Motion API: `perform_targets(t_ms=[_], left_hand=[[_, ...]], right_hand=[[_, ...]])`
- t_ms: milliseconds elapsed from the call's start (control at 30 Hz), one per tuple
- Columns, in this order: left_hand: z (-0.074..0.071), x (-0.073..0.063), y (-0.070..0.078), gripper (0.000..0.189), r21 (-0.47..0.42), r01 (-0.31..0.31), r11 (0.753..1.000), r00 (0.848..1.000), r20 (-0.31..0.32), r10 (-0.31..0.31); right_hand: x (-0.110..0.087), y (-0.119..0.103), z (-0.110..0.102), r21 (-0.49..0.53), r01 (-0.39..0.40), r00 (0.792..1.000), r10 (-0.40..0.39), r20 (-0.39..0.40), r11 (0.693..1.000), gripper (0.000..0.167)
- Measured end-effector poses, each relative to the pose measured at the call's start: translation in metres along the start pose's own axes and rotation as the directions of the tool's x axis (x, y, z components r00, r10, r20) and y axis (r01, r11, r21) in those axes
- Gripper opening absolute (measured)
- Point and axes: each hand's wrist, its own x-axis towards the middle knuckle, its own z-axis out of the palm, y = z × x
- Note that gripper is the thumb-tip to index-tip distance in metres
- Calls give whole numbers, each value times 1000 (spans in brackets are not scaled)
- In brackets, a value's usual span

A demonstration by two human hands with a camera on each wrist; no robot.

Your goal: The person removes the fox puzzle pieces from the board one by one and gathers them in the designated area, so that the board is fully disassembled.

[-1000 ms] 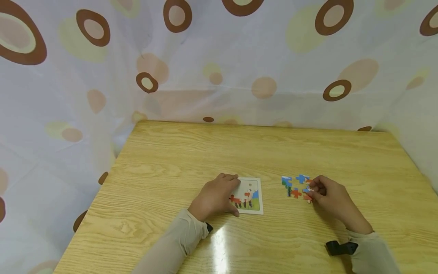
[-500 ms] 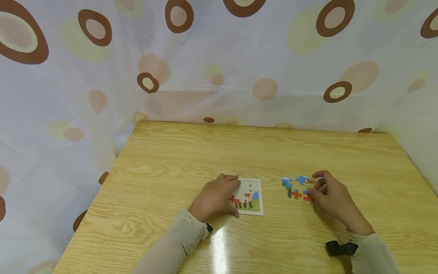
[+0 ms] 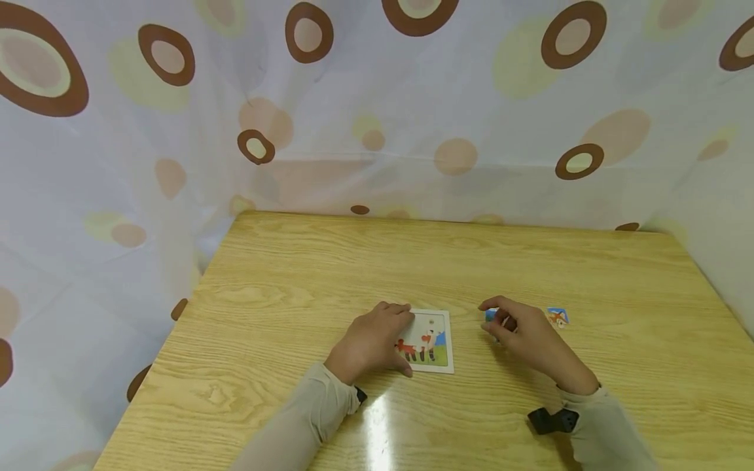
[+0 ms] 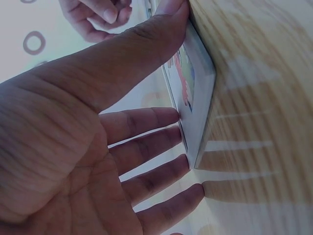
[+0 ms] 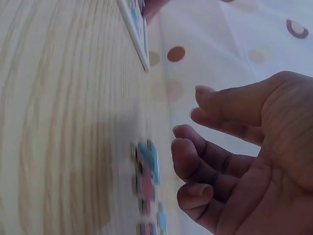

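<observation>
Right hand (image 3: 521, 335) shifted left, now over puzzle pieces (image 5: 150, 164), loosely curled, gripping nothing visible. Left hand (image 3: 370, 341), fingers straight, touches puzzle board (image 3: 449, 347); pieces lie nearer right edge of tabletop (image 3: 698, 288).

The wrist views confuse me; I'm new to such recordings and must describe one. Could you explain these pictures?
There is no machine: these are a person's left hand and right hand. The head view comes from a camera worn on the head, looking forward and down; each wrist view comes from a camera on that wrist, so the table looks tipped sideways. On the table lie a puzzle board and loose pieces. The left hand's thumb and some fingers touch the puzzle board. The right hand hangs over some of the pieces, and no piece shows in its grip.
</observation>
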Motion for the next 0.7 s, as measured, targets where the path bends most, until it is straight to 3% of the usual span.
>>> perform_targets(t_ms=[300, 533, 700], left_hand=[[0, 0, -1, 93, 6, 5, 1000, 1000, 4, -5], [1, 0, -1, 89, 5, -3, 1000, 1000, -8, 3], [1, 0, 0, 88, 8, -7, 1000, 1000, -17, 7]], right_hand=[[16, -17, 22, 16, 51, 994, -52, 99, 999, 25], [29, -24, 34, 14, 7, 969, -11, 249, 1000, 28], [31, -25, 38, -19, -3, 962, 8, 273, 1000, 24]])
